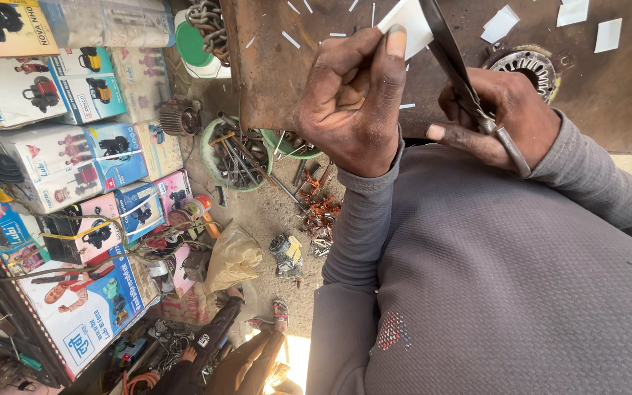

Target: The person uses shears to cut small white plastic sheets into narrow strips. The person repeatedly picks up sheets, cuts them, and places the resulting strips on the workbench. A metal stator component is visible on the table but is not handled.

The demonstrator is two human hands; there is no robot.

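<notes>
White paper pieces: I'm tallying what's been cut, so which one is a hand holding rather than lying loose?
The white piece pinched in the left hand, against the scissors in the right hand. The others lie loose on the brown worktop.

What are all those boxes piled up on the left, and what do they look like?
Top box: upper left corner, orange-yellow, dark machine pictured.
White boxes: just below, blue trim, small pump pictures.
Pink box: nearer the floor, square, pump picture.
Large blue-and-white box: lower left, a person pictured.
Grey sack: top, beside the orange box.
</notes>
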